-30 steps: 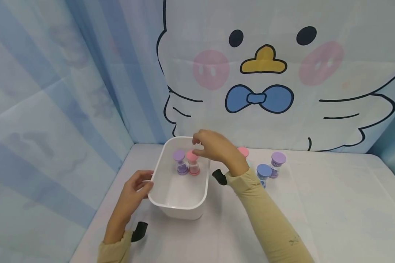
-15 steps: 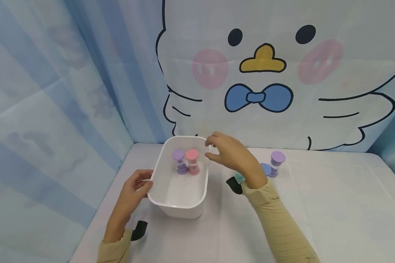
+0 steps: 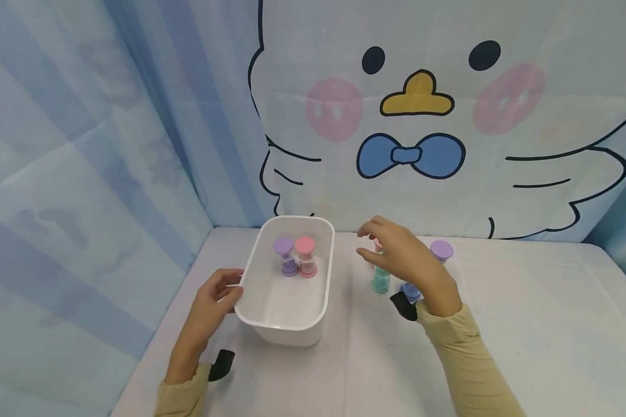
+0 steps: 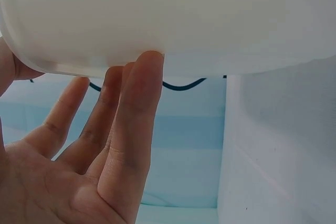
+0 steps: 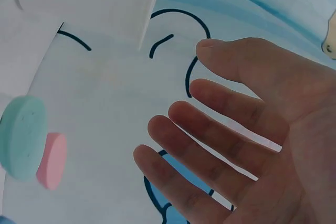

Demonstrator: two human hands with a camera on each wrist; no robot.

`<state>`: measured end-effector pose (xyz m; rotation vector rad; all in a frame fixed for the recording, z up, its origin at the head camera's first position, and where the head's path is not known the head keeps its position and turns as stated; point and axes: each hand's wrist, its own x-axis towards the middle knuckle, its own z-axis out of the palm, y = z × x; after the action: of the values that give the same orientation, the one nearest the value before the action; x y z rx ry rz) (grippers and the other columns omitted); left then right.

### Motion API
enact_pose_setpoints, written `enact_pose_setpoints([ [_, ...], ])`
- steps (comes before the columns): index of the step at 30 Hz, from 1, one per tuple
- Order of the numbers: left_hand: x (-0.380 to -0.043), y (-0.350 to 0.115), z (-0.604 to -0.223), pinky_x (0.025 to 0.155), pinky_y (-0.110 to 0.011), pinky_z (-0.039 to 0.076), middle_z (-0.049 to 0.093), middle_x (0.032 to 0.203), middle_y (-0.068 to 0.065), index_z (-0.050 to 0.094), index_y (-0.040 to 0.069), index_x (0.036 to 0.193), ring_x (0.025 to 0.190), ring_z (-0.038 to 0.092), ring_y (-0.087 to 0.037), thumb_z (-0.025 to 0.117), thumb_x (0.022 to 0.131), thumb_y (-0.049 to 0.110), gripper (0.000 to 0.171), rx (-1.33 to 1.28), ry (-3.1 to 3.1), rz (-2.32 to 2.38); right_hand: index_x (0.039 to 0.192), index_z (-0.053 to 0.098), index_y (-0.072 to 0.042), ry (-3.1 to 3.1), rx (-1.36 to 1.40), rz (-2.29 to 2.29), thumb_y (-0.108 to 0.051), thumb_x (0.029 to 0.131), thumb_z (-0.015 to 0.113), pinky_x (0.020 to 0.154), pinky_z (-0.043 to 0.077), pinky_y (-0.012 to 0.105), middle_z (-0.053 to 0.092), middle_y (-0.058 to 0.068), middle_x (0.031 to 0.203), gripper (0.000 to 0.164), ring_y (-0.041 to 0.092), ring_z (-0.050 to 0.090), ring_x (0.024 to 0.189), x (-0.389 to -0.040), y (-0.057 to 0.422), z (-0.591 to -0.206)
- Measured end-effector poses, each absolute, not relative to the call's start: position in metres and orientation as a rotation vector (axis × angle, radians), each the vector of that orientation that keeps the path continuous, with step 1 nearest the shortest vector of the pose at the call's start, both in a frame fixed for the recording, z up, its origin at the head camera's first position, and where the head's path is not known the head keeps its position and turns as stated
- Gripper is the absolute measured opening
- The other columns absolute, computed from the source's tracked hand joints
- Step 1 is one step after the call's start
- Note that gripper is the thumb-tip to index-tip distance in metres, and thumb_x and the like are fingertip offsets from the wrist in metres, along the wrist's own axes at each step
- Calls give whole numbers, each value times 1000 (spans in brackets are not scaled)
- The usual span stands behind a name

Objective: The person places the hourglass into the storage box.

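A purple hourglass (image 3: pixel 284 246) and a pink hourglass (image 3: pixel 305 246) stand side by side inside the white bin (image 3: pixel 281 329). My left hand (image 3: pixel 211 301) touches the bin's left side with its thumb and fairly straight fingertips, seen close up in the left wrist view. Holding nothing, my right hand (image 3: pixel 404 255) hovers over the table to the right of the bin, its fingers (image 5: pixel 205 166) extended and spread. Under and beside it stand a teal hourglass (image 3: pixel 381 282), a second pink hourglass (image 3: pixel 378 245), a blue hourglass (image 3: pixel 410 293) and another purple hourglass (image 3: pixel 441 250), the last three partly hidden by the hand.
A white cloth covers the table (image 3: pixel 542 324). Behind it hangs a curtain (image 3: pixel 417 202) with a cartoon face and a blue bow tie; a blue striped curtain (image 3: pixel 83 191) closes the left side. Black camera mounts (image 3: pixel 221 365) sit at the wrists.
From above the pink hourglass in the bin, my right hand has moved right, past the rim, to the hourglasses on the table. My left hand and the bin have stayed put.
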<state>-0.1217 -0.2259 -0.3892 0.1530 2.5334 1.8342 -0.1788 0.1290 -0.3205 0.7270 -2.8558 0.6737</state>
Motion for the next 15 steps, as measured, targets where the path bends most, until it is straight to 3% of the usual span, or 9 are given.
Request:
enact_pose_setpoints([
  [7, -115, -219, -372, 70, -31, 53, 54, 120, -15, 49, 6, 123, 104, 56, -32, 57, 92, 15, 33, 152, 2528, 1829, 108, 60, -6, -2849, 733, 727, -23, 84, 67, 85, 48, 39, 57, 5, 106, 30, 23, 57, 99, -173, 153, -326],
  [15, -121, -225, -385, 70, -32, 53, 53, 121, -14, 49, 8, 124, 104, 56, -31, 57, 91, 16, 35, 151, 2526, 1832, 109, 60, -5, -2842, 689, 664, -20, 82, 69, 81, 48, 40, 58, 3, 103, 32, 21, 56, 95, -169, 171, -334],
])
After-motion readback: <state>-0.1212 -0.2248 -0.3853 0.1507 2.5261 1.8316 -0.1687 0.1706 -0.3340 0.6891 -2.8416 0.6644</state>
